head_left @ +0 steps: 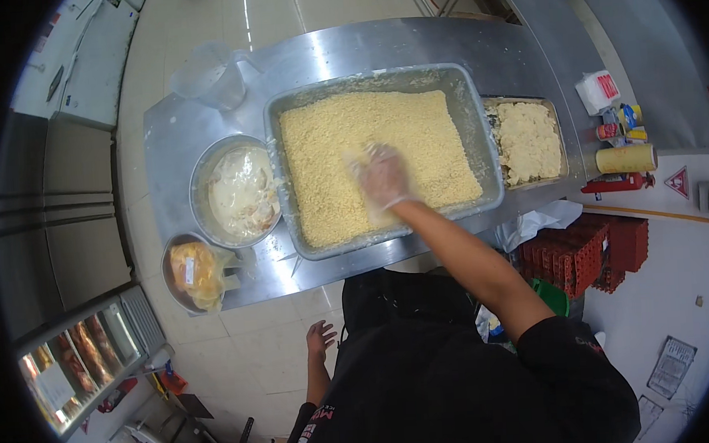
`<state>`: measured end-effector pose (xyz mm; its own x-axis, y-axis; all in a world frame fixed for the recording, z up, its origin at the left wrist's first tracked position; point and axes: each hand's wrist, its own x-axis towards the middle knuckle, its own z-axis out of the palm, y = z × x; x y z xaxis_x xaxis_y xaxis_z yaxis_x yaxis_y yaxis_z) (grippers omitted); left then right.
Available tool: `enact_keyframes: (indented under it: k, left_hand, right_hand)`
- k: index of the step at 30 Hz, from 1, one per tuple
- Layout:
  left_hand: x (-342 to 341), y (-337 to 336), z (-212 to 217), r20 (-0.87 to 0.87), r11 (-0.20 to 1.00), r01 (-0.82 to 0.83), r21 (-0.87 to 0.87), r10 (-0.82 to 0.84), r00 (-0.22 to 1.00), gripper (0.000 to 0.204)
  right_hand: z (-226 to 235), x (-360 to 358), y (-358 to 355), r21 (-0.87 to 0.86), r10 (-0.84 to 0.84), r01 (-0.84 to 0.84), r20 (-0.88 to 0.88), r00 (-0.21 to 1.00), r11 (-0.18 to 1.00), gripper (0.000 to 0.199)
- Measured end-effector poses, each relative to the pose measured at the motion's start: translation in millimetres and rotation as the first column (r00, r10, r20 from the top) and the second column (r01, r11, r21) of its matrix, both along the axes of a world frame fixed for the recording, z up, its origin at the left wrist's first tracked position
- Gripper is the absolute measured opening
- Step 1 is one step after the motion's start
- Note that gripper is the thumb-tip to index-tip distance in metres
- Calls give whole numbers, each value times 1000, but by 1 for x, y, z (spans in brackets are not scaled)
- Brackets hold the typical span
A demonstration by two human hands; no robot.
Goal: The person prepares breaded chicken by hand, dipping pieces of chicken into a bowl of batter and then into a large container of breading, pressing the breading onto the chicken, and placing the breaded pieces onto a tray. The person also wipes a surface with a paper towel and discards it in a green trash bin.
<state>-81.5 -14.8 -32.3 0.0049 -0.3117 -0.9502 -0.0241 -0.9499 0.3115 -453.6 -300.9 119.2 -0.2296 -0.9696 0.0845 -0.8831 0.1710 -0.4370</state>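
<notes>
A big grey plastic tub (492,162) stands on the steel table, filled with pale yellow breadcrumbs (318,143). My right hand (384,178), in a clear plastic glove, is down on the crumbs near the middle of the tub. Motion smears its fingers, so whether anything lies under or in them is hidden. My left hand (321,339) is bare and hangs beside my body, off the table, fingers loosely apart and holding nothing. Left of the tub is a round metal bowl (196,186) of whitish batter (240,187) with pieces in it.
A smaller bowl (169,271) holds a plastic-wrapped yellowish package (197,270). A clear measuring jug (215,76) stands at the table's far left. Right of the tub, a metal tray (560,134) carries crumb-coated pieces (529,140). Red crates (561,255) are stacked beyond the table's right side.
</notes>
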Motion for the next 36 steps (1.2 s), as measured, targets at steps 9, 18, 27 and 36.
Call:
enact_keyframes:
  k: [9, 18, 27, 36]
  left_hand:
    - [-14, -25, -6, -34, 999, 36, 0, -36, 999, 39]
    - [-16, -30, 3, 6, 996, 91, 14, -91, 996, 40]
    - [-29, -53, 3, 15, 995, 100, -17, -99, 995, 39]
    - [-32, -51, -3, -29, 996, 93, -4, -93, 995, 40]
  right_hand:
    - [-17, -28, 25, 246, 425, -419, 30, 905, 874, 24]
    - [3, -179, 27, 415, -397, 344, 46, 917, 842, 34]
    - [-14, -197, 41, 442, -463, 231, 543, 700, 867, 33]
    - [-51, -111, 22, 480, -486, 441, -34, 873, 758, 48]
